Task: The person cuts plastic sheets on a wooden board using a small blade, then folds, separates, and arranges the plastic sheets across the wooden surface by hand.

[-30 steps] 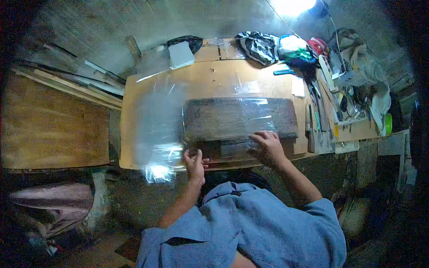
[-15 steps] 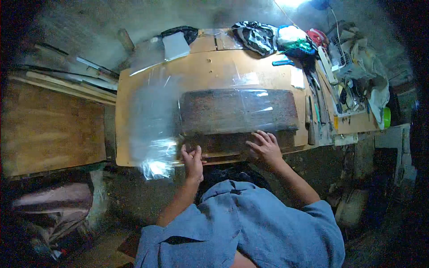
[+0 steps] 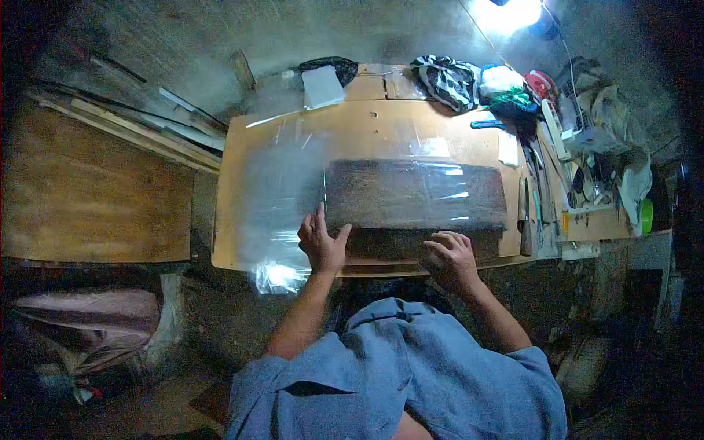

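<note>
A dark brown rectangular piece (image 3: 411,194) lies on the pale wooden table (image 3: 374,128), with shiny clear plastic film (image 3: 279,213) over part of it and spread to its left. My left hand (image 3: 323,242) rests at the piece's lower left corner, its fingers and thumb apart at the film's edge. On the near edge, right of the middle, is my right hand (image 3: 450,257), fingers curled and pressed toward the dark strip (image 3: 389,244). What lies under those fingers is too small to make out.
Striped bag (image 3: 445,82), white sheet (image 3: 323,87) and blue-handled tool (image 3: 487,125) lie toward the back. Long tools (image 3: 525,213) and a cluttered tray (image 3: 587,209) are on the right. A brown board (image 3: 95,191) and wooden strips (image 3: 139,139) are at the left.
My left hand has gone from a pinch at the near edge to spread fingers higher up at the piece's corner. My right hand's fingers have curled more. The whole view has shifted slightly.
</note>
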Demonstrator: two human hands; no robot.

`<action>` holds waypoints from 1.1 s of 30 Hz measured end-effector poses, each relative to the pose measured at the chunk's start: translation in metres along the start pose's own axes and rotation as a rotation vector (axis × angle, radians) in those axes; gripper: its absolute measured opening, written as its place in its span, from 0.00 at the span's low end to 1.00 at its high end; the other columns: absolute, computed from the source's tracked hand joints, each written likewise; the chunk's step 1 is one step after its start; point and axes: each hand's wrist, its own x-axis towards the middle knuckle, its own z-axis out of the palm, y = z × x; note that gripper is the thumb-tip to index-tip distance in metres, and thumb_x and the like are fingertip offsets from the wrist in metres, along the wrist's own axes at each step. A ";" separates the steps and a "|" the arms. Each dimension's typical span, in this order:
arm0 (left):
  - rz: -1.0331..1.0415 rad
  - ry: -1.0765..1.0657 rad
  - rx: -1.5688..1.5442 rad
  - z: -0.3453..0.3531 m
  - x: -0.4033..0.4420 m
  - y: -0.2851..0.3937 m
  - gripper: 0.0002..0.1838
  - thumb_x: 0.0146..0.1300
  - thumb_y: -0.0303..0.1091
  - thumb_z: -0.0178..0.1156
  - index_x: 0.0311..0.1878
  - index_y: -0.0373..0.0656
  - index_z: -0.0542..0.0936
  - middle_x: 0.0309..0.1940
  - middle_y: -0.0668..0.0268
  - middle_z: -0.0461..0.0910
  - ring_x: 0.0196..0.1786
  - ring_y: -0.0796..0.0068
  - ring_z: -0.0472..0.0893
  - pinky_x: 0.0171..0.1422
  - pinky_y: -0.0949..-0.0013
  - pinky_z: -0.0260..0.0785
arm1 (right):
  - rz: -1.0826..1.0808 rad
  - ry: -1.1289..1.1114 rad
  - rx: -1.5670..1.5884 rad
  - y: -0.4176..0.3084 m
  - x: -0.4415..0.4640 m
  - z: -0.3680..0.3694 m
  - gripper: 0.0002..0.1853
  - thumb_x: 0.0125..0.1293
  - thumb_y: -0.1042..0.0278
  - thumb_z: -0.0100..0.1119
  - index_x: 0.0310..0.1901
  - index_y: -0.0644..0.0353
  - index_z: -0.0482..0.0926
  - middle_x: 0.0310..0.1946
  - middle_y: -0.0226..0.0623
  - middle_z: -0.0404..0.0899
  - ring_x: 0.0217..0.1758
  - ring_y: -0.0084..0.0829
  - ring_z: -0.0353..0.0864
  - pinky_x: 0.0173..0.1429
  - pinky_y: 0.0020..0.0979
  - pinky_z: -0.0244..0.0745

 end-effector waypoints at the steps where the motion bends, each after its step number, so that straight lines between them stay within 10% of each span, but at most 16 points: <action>1: 0.078 -0.019 0.191 -0.001 0.004 -0.001 0.37 0.54 0.49 0.66 0.66 0.50 0.65 0.55 0.53 0.67 0.58 0.51 0.65 0.59 0.47 0.55 | 0.009 -0.007 0.016 -0.003 0.002 -0.002 0.21 0.50 0.60 0.66 0.48 0.51 0.79 0.50 0.37 0.76 0.57 0.39 0.72 0.61 0.42 0.61; 18: 0.285 -0.032 0.179 0.006 0.041 -0.023 0.05 0.56 0.35 0.61 0.36 0.48 0.80 0.38 0.67 0.79 0.50 0.61 0.73 0.55 0.57 0.60 | 0.015 -0.008 0.155 -0.010 0.012 0.000 0.18 0.51 0.63 0.67 0.45 0.54 0.80 0.43 0.38 0.79 0.50 0.41 0.76 0.57 0.39 0.66; 29: 0.470 0.089 0.033 -0.065 0.003 0.001 0.05 0.58 0.34 0.60 0.36 0.47 0.77 0.42 0.64 0.78 0.51 0.58 0.75 0.58 0.54 0.60 | 0.580 -0.424 1.473 -0.043 0.081 0.033 0.28 0.68 0.45 0.50 0.51 0.68 0.77 0.46 0.34 0.80 0.48 0.24 0.75 0.58 0.28 0.67; 33: 0.581 0.058 0.043 -0.075 -0.021 0.012 0.07 0.57 0.34 0.61 0.38 0.49 0.77 0.43 0.67 0.78 0.54 0.60 0.74 0.58 0.55 0.59 | 0.687 -0.451 1.496 -0.043 0.109 0.063 0.32 0.68 0.43 0.48 0.55 0.69 0.75 0.47 0.34 0.79 0.49 0.23 0.74 0.57 0.26 0.67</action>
